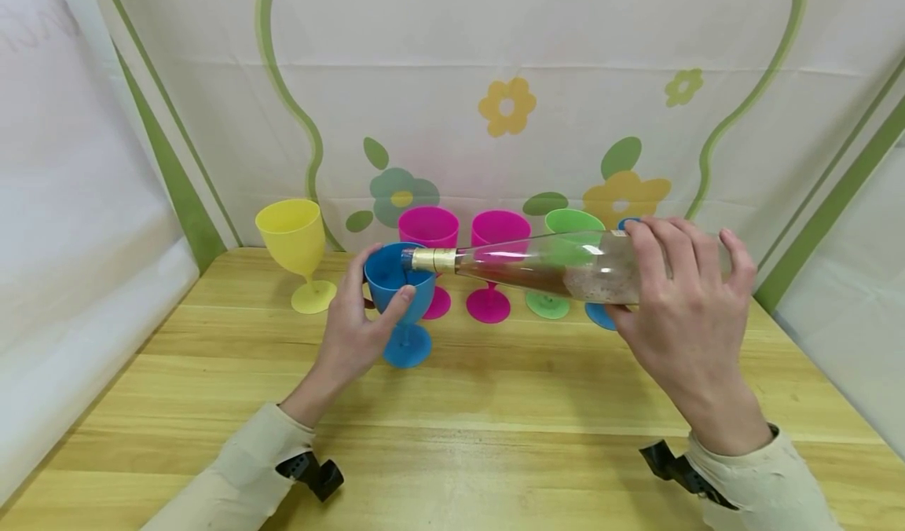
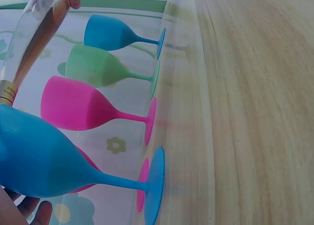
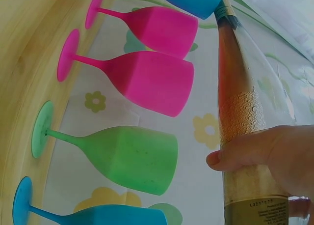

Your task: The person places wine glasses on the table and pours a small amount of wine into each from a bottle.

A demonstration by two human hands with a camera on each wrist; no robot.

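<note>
Blue goblet (image 1: pixel 400 287) centre frame, left hand (image 1: pixel 357 328) curled round its bowl; right hand (image 1: pixel 689 311) grips tilted bottle (image 1: pixel 544 266), neck at rim. Pouring step; next likely needs more tilt, steady goblet.

Clear glossy glass bottle (image 1: pixel 558 268), gold foil band at the neck, reddish liquid frothing inside. Blue matt plastic goblet (image 1: pixel 400 295) (slightly translucent, smooth); the yellow plastic goblet (image 1: pixel 297 248), pink plastic goblets (image 1: pixel 495 260) and green plastic goblet (image 1: pixel 566 225) look alike in finish. Pale wooden tabletop (image 1: pixel 495 390), visibly grained, satin sheen. Flower-printed cloth backdrop (image 1: pixel 495 107), matt, creased.
</note>
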